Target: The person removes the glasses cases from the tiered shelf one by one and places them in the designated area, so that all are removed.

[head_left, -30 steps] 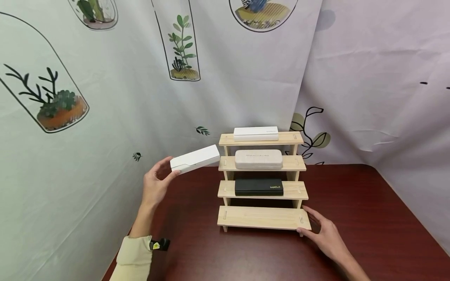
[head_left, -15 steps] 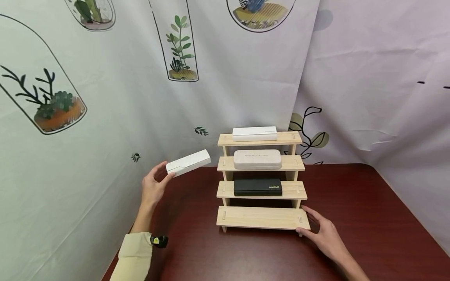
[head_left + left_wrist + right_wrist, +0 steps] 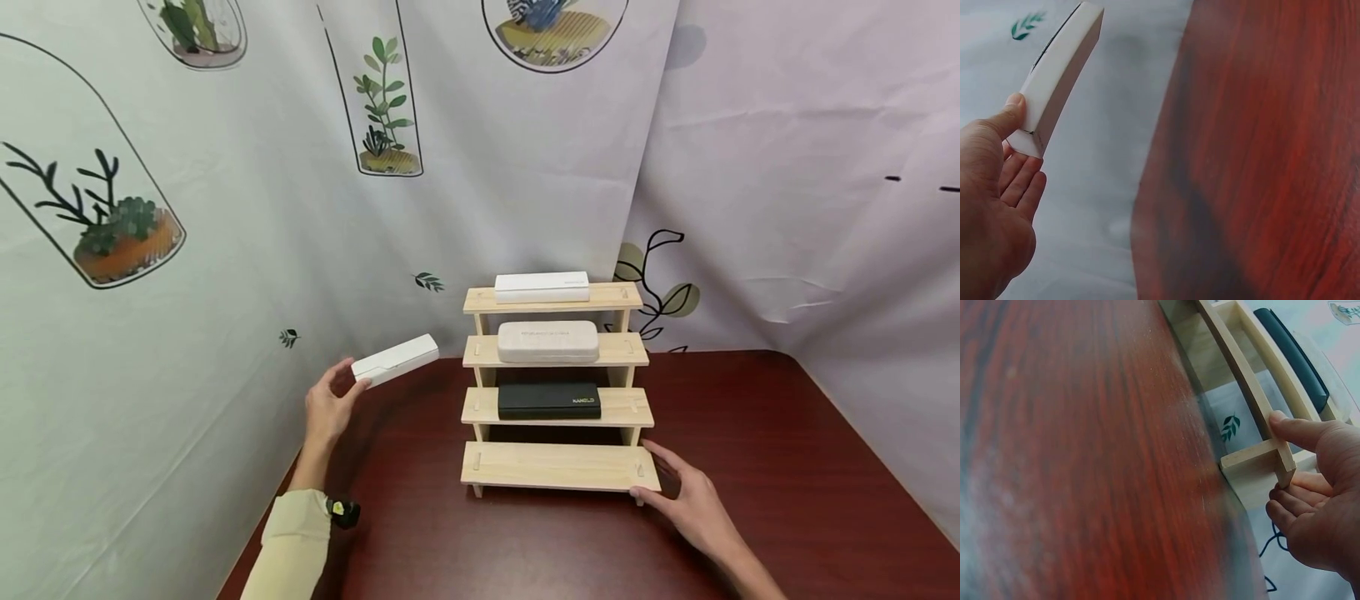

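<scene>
My left hand pinches one end of a slim white glasses case, thumb on one side and fingers on the other. The case is raised left of a four-tier-like wooden step rack and slants up toward its far end. In the left wrist view the white case shows a thin dark seam along its lid. My right hand grips the right end of the rack's lowest shelf, with the thumb at its front edge and the fingers around the end.
Another white glasses case lies on the top shelf, a beige one below it, and a black one on the shelf under that. The rack stands on a dark red wooden table. A printed cloth hangs behind.
My left hand has drawn the white glasses case left and slightly down, away from the rack. The right hand keeps its grip on the lowest shelf.
</scene>
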Tool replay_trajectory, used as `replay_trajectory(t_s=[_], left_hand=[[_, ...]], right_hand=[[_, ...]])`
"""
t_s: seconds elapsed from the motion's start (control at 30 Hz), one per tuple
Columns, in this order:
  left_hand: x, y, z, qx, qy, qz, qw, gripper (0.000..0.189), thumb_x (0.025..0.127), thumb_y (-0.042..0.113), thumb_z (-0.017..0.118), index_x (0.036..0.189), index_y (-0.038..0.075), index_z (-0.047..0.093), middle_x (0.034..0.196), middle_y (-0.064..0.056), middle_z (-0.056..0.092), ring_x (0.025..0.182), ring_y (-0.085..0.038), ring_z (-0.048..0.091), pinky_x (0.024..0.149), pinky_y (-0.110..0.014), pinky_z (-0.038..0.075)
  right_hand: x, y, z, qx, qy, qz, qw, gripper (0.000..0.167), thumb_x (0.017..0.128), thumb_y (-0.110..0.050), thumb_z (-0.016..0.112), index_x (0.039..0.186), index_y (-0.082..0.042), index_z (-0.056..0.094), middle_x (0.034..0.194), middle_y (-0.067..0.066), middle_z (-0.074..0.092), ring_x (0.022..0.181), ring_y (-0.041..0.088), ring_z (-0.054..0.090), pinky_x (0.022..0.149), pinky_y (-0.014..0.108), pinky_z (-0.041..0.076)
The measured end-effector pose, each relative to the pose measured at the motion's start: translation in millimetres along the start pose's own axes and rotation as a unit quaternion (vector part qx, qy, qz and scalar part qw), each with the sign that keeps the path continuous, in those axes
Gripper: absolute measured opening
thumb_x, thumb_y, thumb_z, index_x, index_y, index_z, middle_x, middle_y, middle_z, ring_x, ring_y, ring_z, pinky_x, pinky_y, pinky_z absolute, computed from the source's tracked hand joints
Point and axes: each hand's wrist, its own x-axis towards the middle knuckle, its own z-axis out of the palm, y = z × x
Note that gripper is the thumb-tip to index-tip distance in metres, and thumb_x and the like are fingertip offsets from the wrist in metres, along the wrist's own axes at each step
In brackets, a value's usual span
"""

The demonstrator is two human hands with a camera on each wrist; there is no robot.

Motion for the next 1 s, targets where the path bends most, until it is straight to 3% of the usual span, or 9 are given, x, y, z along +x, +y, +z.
replay_trajectory(t_s=[0.1,0.2,0.33,0.5,0.57,0.7,0.73,0.8,1.0], left_hand=[[0.2,-7.6,1.4,0.003,-0.006,-0.014,0.9999,0.053,0.092,0.016,0.087,0.14,0.005,0.068,0.128,-0.02,0.073,0.115,-0.032,0.07,0.086,-0.013,0.047],[-0.1,-16.0,2.6,0.014,-0.015,-0.023,0.9995,0.054,0.094,0.018,0.085,0.143,0.005,0.066,0.131,-0.02,0.072,0.119,-0.033,0.069,0.092,-0.024,0.051],[-1.3,-26.4,4.2,0.037,-0.021,-0.03,0.9987,0.055,0.094,0.018,0.085,0.144,0.004,0.065,0.132,-0.022,0.071,0.12,-0.035,0.069,0.098,-0.04,0.051],[0.9,-31.0,6.4,0.048,-0.024,-0.032,0.998,0.056,0.094,0.017,0.085,0.144,0.003,0.064,0.131,-0.023,0.071,0.119,-0.036,0.07,0.098,-0.043,0.051],[2.4,-31.0,6.9,0.048,-0.028,-0.032,0.9979,0.056,0.094,0.017,0.085,0.144,0.002,0.064,0.131,-0.024,0.071,0.119,-0.038,0.07,0.1,-0.044,0.052],[4.4,-32.4,7.9,0.054,-0.033,-0.032,0.9975,0.056,0.094,0.017,0.085,0.143,0.001,0.064,0.131,-0.026,0.07,0.12,-0.04,0.069,0.103,-0.048,0.052],[5.0,-33.5,8.2,0.056,-0.035,-0.034,0.9972,0.057,0.093,0.018,0.086,0.143,0.001,0.064,0.131,-0.026,0.07,0.121,-0.041,0.069,0.104,-0.053,0.05],[5.6,-36.6,8.6,0.067,-0.04,-0.037,0.9962,0.058,0.094,0.019,0.085,0.144,0.0,0.063,0.132,-0.026,0.07,0.122,-0.041,0.068,0.105,-0.054,0.048],[5.6,-45.2,8.5,0.094,-0.054,-0.053,0.9927,0.058,0.095,0.021,0.084,0.145,0.001,0.062,0.134,-0.026,0.069,0.124,-0.042,0.065,0.109,-0.056,0.044]], right_hand=[[0.3,-0.6,-0.5,-0.002,-0.001,-0.001,1.0,0.077,0.085,-0.031,0.092,0.149,-0.003,0.059,0.144,0.027,0.062,0.134,0.042,0.059,0.098,0.014,0.044],[0.1,-1.4,-0.5,-0.01,-0.001,-0.002,0.9999,0.077,0.085,-0.031,0.092,0.149,-0.003,0.059,0.143,0.027,0.062,0.134,0.042,0.059,0.102,0.038,0.052],[-2.0,-2.2,-0.1,-0.014,-0.004,0.004,0.9999,0.078,0.085,-0.032,0.092,0.149,-0.003,0.059,0.144,0.027,0.062,0.135,0.043,0.058,0.102,0.06,0.049],[-3.4,-2.6,0.2,-0.006,-0.002,0.004,1.0,0.077,0.086,-0.032,0.092,0.15,-0.004,0.059,0.144,0.027,0.062,0.136,0.044,0.057,0.103,0.062,0.048],[-3.4,-2.1,0.3,-0.008,0.002,0.0,1.0,0.077,0.086,-0.032,0.092,0.149,-0.004,0.059,0.144,0.026,0.062,0.135,0.043,0.058,0.104,0.046,0.052],[-3.4,-2.1,0.2,-0.013,0.006,-0.003,0.9999,0.076,0.085,-0.031,0.092,0.149,-0.005,0.06,0.144,0.026,0.063,0.134,0.042,0.059,0.103,0.045,0.053],[-3.4,-2.0,0.2,-0.012,0.006,-0.003,0.9999,0.076,0.085,-0.031,0.092,0.149,-0.004,0.059,0.144,0.026,0.063,0.134,0.043,0.058,0.103,0.046,0.053],[-3.4,-2.5,0.3,-0.011,0.004,-0.003,0.9999,0.077,0.086,-0.03,0.092,0.149,-0.004,0.059,0.144,0.027,0.062,0.134,0.044,0.058,0.103,0.062,0.048],[-3.2,-3.3,0.4,-0.013,0.001,-0.004,0.9999,0.077,0.086,-0.031,0.092,0.15,-0.003,0.058,0.144,0.028,0.061,0.135,0.045,0.058,0.103,0.063,0.048]])
